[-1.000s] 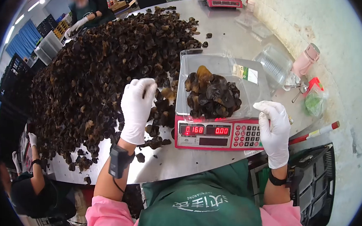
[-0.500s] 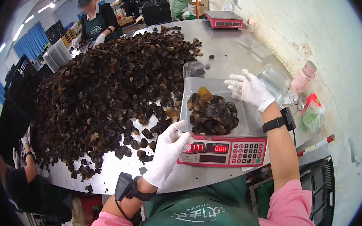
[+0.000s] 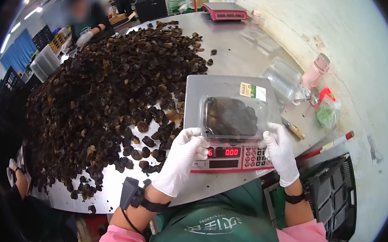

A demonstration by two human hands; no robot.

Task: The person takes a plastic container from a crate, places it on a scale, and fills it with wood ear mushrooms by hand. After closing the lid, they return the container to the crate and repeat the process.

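Note:
A clear plastic clamshell box [image 3: 238, 137] holds dark wood ear mushrooms [image 3: 232, 116], with its lid folded down over them. It is over the platform of a red digital scale [image 3: 229, 163], whose keypad is partly hidden by my right hand. White-gloved, my left hand [image 3: 185, 155] pinches the box's front left corner, thumb and fingers at the rim. At the front right corner my right hand [image 3: 281, 153], gloved too, has its fingers closed on the edge. A small printed label [image 3: 252, 91] lies on the platform behind the box.
A big heap of wood ear mushrooms [image 3: 106, 91] spreads over the metal table to the left. Stacked clear boxes [image 3: 283, 79], a pink bottle [image 3: 316, 71] and a knife [image 3: 293, 128] lie at right. Another scale [image 3: 225, 12] stands behind. Co-workers are at the far side and far left.
The box's lid has come down over the mushrooms. My right hand has moved from above the box's back right to its front right corner and closed; my left hand stays at the front left.

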